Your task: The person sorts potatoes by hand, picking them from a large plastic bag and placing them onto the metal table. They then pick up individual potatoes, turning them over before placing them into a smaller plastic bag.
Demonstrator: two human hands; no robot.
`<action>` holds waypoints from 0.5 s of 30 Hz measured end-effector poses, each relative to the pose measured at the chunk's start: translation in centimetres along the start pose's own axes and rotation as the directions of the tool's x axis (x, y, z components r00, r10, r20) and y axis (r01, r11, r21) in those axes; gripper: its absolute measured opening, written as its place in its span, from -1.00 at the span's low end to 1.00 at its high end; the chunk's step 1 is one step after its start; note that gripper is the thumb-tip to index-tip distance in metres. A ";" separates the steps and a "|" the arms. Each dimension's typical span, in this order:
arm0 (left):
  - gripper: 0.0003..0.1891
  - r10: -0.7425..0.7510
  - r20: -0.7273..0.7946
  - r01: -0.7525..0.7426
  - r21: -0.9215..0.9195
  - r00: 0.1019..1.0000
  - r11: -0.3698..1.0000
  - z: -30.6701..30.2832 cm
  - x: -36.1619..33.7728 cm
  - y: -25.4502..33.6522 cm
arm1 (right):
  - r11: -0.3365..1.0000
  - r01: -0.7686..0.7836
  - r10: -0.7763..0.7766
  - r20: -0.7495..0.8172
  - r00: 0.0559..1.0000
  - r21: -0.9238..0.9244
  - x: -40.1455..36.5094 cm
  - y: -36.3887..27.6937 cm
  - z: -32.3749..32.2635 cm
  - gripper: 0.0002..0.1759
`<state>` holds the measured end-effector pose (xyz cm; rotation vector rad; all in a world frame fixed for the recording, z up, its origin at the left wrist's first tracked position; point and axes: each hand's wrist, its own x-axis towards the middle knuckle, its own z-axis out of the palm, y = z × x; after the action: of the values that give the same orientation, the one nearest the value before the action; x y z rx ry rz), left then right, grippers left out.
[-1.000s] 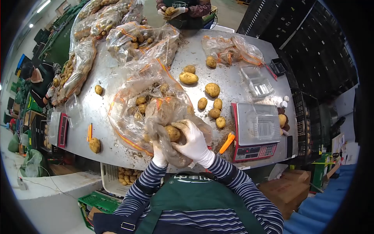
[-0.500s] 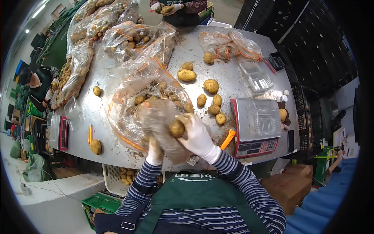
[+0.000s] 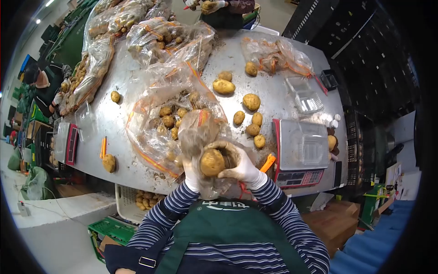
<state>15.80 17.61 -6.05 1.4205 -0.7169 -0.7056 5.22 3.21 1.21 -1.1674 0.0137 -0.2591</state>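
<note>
My right hand [image 3: 241,163], in a white glove with a soiled palm, curls around the right side of a large potato [image 3: 212,163] in front of my body. My left hand [image 3: 191,176], also gloved, grips a crumpled, dirt-brown plastic bag [image 3: 198,132] against the potato's left side. Most of the left fingers are hidden behind the bag and potato. Just beyond my hands lies an open clear bag [image 3: 141,119] with orange edging, holding several soil-covered potatoes [image 3: 168,121].
Loose potatoes [image 3: 251,102] lie right of the bag. A red scale [image 3: 299,178] bears a clear tray, with an orange-handled tool [image 3: 268,162] beside it. Filled bags [image 3: 169,41] stand at the back. A white crate [image 3: 125,205] sits below the edge. Two other people work around the table.
The brown bag was blurred with motion over the potato and has slowed. The potato has come nearer my body, turned larger side up. My right hand has moved down slightly.
</note>
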 end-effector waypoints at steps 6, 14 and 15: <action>-0.49 -0.227 -0.156 0.068 -0.666 0.961 0.743 -2.1 4.2 0.1 | 0.893 -0.113 0.137 -0.022 0.990 0.437 -1.0 -0.1 0.0 -0.11; -0.12 0.298 -0.367 -0.317 0.009 0.881 0.948 2.1 0.2 -7.2 | 0.964 0.158 -0.241 -0.455 0.857 -0.215 0.6 7.2 4.1 -0.56; -0.12 0.301 -0.365 -0.318 0.014 0.881 0.948 1.7 0.8 -8.3 | 0.964 0.161 -0.243 -0.455 0.857 -0.211 0.8 7.5 3.7 -0.56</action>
<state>14.86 15.73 -14.34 1.3059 -0.6097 -0.1968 7.96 9.15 -4.08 -1.2466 0.3562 -0.7451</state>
